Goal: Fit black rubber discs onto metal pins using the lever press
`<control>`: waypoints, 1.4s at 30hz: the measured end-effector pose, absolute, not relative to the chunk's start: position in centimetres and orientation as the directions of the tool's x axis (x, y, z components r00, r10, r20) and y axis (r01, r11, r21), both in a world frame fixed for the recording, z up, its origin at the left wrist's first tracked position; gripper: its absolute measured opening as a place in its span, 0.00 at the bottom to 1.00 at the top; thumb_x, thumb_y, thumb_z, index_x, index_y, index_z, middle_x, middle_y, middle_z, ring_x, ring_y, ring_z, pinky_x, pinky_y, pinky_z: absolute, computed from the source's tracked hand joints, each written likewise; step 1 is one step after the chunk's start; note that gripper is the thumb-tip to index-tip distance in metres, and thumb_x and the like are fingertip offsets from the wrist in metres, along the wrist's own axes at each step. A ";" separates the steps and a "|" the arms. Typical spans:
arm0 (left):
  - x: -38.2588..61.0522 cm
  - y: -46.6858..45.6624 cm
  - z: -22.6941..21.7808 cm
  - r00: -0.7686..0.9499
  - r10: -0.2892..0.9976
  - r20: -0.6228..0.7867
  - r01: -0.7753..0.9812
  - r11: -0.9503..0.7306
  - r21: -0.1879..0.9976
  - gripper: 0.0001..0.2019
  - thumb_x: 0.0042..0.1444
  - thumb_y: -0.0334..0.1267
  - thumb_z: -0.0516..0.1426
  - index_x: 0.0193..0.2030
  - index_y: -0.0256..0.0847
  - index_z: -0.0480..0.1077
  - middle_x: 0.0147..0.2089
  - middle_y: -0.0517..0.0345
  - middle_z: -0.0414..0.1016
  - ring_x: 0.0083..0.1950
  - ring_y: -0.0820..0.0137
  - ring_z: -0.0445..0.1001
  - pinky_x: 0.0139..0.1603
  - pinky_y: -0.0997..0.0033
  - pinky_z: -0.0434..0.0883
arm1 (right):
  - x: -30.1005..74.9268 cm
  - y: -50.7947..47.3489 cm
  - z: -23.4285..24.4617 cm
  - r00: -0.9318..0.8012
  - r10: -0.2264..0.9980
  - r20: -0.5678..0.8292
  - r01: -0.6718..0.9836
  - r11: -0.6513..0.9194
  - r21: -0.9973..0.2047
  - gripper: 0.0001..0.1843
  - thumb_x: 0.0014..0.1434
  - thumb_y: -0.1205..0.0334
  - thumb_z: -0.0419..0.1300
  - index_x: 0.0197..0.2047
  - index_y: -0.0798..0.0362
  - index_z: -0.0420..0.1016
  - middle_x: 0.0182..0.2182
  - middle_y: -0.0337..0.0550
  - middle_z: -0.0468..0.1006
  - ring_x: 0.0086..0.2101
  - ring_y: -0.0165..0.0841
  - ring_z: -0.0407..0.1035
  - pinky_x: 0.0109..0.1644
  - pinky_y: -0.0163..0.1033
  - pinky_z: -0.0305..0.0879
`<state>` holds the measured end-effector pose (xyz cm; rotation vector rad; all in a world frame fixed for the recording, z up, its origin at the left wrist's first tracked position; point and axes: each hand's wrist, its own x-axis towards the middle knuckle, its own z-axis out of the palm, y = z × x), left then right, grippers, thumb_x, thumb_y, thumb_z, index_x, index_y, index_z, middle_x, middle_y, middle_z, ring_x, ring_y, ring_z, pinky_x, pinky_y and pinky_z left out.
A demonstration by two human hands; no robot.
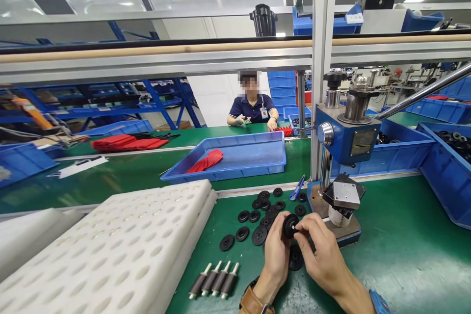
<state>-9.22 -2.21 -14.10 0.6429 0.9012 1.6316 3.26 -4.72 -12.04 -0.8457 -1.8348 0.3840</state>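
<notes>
My left hand is closed around a black wheel, which is tilted toward me. A small pale tip shows at the wheel's hub. My right hand has its thumb and forefinger pinched at that tip; whether it grips the tip or a small separate part is too small to tell. Anything behind the wheel inside my left palm is hidden. Loose black wheels lie spread on the green table around and beyond my hands. To the left, several dark rollers with white shaft ends lie side by side.
A blue hand press with a metal block stands right of my hands. White foam trays fill the left. A blue utility knife lies by the press. Beyond are a blue tray and a seated person; blue bins stand right.
</notes>
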 end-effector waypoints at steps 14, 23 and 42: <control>-9.5 -2.7 -13.0 -0.180 0.982 -0.064 -0.462 -0.027 0.887 0.16 0.50 0.51 0.66 0.32 0.39 0.74 0.31 0.61 0.69 0.33 0.71 0.65 0.36 0.73 0.66 | 3.0 -5.2 -11.2 -0.219 0.771 0.598 0.217 0.636 -0.741 0.07 0.70 0.67 0.51 0.38 0.50 0.65 0.35 0.39 0.67 0.37 0.31 0.65 0.40 0.35 0.63; -8.5 -3.4 -11.7 0.010 0.969 -0.248 -0.654 0.194 0.732 0.23 0.41 0.53 0.70 0.25 0.40 0.63 0.20 0.70 0.59 0.21 0.79 0.54 0.21 0.77 0.55 | 2.9 -6.0 -11.1 -0.043 0.726 0.686 0.184 0.681 -0.709 0.08 0.69 0.71 0.50 0.47 0.49 0.65 0.40 0.41 0.68 0.42 0.32 0.66 0.46 0.38 0.65; -11.7 -0.9 -12.0 -0.197 0.959 -0.202 -0.829 -0.053 0.557 0.20 0.50 0.43 0.63 0.21 0.43 0.54 0.15 0.73 0.51 0.16 0.81 0.50 0.19 0.76 0.55 | -2.7 6.5 -7.7 0.014 0.987 0.160 0.966 0.028 -0.258 0.13 0.70 0.63 0.57 0.52 0.64 0.73 0.47 0.58 0.77 0.49 0.43 0.74 0.51 0.49 0.73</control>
